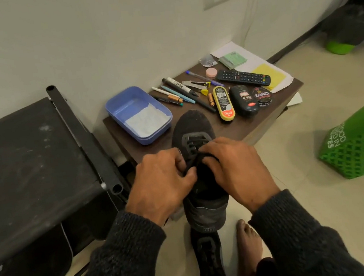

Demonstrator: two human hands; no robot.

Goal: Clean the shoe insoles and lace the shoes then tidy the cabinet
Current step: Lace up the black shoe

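A black shoe lies with its toe on the low brown table and its heel toward me. My left hand pinches the black lace at the shoe's left eyelets. My right hand grips the shoe's right side at the tongue, fingers curled over the laces. The lace itself is mostly hidden under my fingers. A second black shoe rests on the floor below, beside a bare foot.
A blue tub with white powder, pens, polish tins, a shoe brush and a remote crowd the table. A black shoe rack stands at left with dark insoles under it. A green basket sits at right.
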